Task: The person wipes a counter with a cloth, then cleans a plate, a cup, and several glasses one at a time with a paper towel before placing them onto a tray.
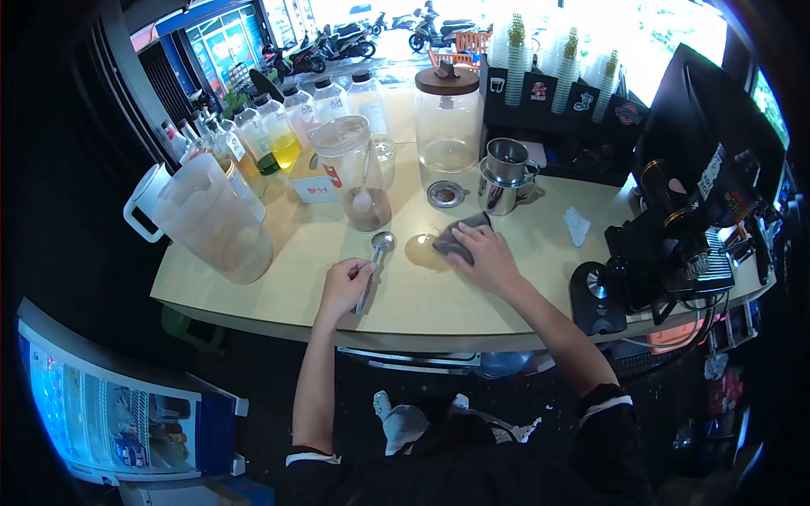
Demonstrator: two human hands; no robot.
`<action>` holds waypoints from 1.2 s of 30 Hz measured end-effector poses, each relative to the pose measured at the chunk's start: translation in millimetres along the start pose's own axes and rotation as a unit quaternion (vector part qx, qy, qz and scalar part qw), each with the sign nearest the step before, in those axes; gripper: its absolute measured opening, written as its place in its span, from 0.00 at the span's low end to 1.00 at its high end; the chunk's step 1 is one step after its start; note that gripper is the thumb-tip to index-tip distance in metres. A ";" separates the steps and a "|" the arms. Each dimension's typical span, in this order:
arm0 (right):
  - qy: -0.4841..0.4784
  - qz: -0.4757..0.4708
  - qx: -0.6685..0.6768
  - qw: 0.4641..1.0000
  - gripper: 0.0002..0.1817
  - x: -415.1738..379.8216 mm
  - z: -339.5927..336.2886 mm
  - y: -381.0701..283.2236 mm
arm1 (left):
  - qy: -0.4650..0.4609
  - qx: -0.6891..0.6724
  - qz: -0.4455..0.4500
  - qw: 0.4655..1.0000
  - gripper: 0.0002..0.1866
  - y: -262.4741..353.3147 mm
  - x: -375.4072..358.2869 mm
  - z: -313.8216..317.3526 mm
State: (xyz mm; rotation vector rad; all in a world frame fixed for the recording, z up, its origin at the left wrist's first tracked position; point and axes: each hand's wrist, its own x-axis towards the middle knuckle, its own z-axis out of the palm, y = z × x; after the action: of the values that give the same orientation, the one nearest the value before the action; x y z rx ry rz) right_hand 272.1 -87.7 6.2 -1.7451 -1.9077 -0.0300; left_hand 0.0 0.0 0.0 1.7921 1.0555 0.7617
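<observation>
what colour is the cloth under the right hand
The cloth under the right hand looks dark grey, shown best in the head view.

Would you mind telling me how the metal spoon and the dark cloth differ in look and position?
The metal spoon is shiny and slim with a rounded bowl, while the dark cloth is dull and broader. The spoon is pinched in the left hand, apart from the spill; the cloth is under the right hand, at the spill's edge. Both are touched by a hand.
</observation>
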 end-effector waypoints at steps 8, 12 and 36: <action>0.037 -0.060 0.027 0.997 0.19 -35.5 -15.0 21.0 | 0.038 0.132 0.013 0.990 0.11 9.0 2.5 1.6; 0.094 0.097 0.124 0.983 0.16 -0.3 1.9 7.6 | 0.063 0.170 -0.001 0.983 0.11 10.3 -2.6 2.2; 0.041 0.118 -0.174 0.977 0.26 -76.3 -25.0 30.6 | 0.205 0.194 0.174 0.944 0.16 38.6 -35.5 40.7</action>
State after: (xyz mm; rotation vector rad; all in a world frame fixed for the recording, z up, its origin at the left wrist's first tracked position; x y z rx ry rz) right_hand 310.4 -162.1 -13.8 -2.1550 -1.7008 -0.3635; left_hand 30.9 -56.4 16.1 2.2549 1.2343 1.2525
